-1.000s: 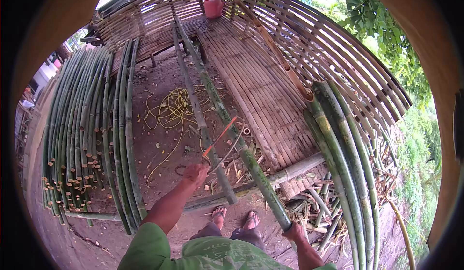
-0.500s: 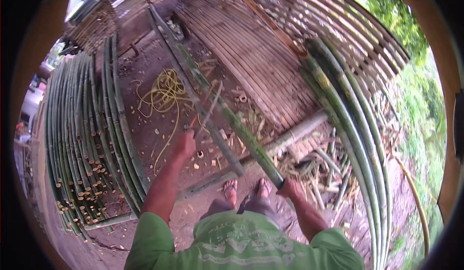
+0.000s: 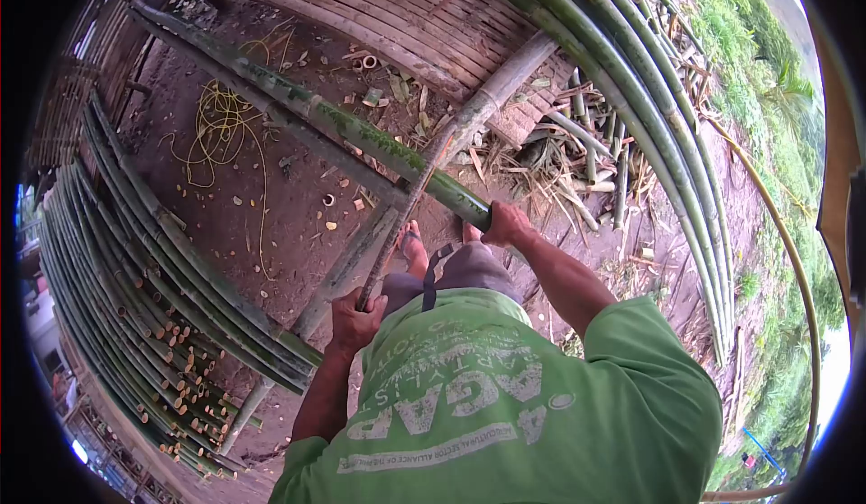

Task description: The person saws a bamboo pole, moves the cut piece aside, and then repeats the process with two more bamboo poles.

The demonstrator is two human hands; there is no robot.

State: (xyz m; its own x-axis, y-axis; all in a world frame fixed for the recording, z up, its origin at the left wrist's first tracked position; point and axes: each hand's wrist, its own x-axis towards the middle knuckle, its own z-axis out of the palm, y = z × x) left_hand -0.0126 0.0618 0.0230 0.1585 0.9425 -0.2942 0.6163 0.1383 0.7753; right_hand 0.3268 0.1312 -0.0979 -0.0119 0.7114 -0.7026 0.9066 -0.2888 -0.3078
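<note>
My right hand (image 3: 508,225) is wrapped round the near end of a green bamboo pole (image 3: 361,132), which slants away to the upper left. In my left hand (image 3: 357,321), low by my thigh, is the handle of a thin-framed bow saw (image 3: 394,238). Seen nearly edge-on, the saw points up and away and crosses over the pole a short way beyond my right hand. A second, darker pole (image 3: 334,158) runs close alongside on the left. Beneath both poles lies a thick bamboo crossbar (image 3: 361,249), just ahead of my feet (image 3: 414,249).
Stacked bamboo poles (image 3: 99,260) fill the left side, their cut ends toward me. More long green poles (image 3: 645,116) lean on the right. A slatted bamboo platform (image 3: 388,17) stands ahead. Yellow rope (image 3: 221,125) and offcuts (image 3: 577,175) litter the ground.
My left hand has drawn back toward my body, and the saw now crosses over the pole. My right hand still grips the pole's end. The view has tilted down and turned.
</note>
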